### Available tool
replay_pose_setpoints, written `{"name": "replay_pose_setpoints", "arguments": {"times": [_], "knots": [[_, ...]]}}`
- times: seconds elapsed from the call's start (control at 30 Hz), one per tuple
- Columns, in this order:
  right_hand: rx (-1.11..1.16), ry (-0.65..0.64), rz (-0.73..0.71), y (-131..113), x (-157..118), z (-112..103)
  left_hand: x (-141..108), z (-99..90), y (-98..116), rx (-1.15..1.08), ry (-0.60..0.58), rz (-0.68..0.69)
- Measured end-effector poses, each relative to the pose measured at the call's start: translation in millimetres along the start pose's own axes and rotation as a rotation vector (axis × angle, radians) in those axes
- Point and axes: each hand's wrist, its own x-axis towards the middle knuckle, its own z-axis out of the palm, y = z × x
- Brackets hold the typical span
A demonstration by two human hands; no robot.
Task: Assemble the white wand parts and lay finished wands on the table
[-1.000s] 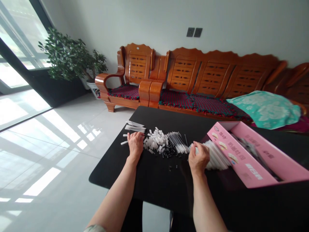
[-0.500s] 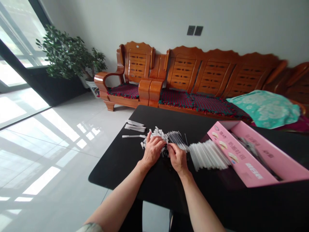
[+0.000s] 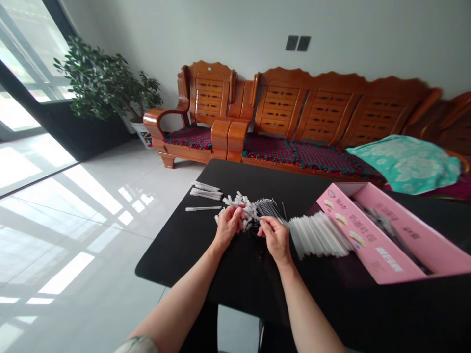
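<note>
Between my two hands is a slim white pen, slanting over the heap of small parts. The fingers of my left hand are closed on its left part. At its right end, the thumb and fingers of my right hand pinch it. White pen caps lie heaped just beyond my hands, with small black parts partly hidden between them. Dark thin refills lie side by side behind my right hand. To its right is a row of translucent white pen barrels.
Several capped white pens are stacked at the left, with a single one nearer me. A pink open box holding dark and grey items stands right on the black table. Wooden seats stand behind.
My left hand has come off the cap heap and turned, its fingers closing on the pen. My right hand keeps its pinch, and the pen now shows between both hands.
</note>
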Motion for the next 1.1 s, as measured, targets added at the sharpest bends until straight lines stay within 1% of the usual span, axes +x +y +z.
{"name": "replay_pose_setpoints", "arguments": {"times": [0.03, 0.1, 0.23, 0.4, 0.57, 0.8, 0.97, 1.1], "knots": [[0.000, -0.038, 0.000, -0.4, -0.2, 1.2, 2.3, -0.1, -2.0, -0.119, 0.005, -0.064], [0.001, -0.098, 0.005, -1.3, -0.4, 3.4, 6.0, -0.4, -4.4, -0.276, 0.026, -0.129], [0.043, -0.178, 0.048, -1.6, -0.4, 5.4, 7.6, -1.4, -4.3, -0.391, 0.020, -0.145], [0.062, -0.223, 0.089, -1.1, 0.0, 4.8, 6.7, -1.4, -6.4, -0.388, -0.021, -0.157], [0.058, -0.245, 0.080, -2.2, 0.8, 4.2, 7.9, -2.0, -9.5, -0.358, 0.014, -0.164], [0.077, -0.215, 0.092, -3.8, 1.7, 3.5, 8.8, -2.7, -8.5, -0.342, 0.039, -0.170], [0.018, -0.222, 0.067, -3.7, 1.6, 3.1, 8.9, -2.5, -9.9, -0.329, 0.041, -0.170], [0.071, -0.207, 0.116, -0.3, 1.8, 3.7, 9.6, -2.5, -10.2, -0.318, 0.040, -0.169]]}}
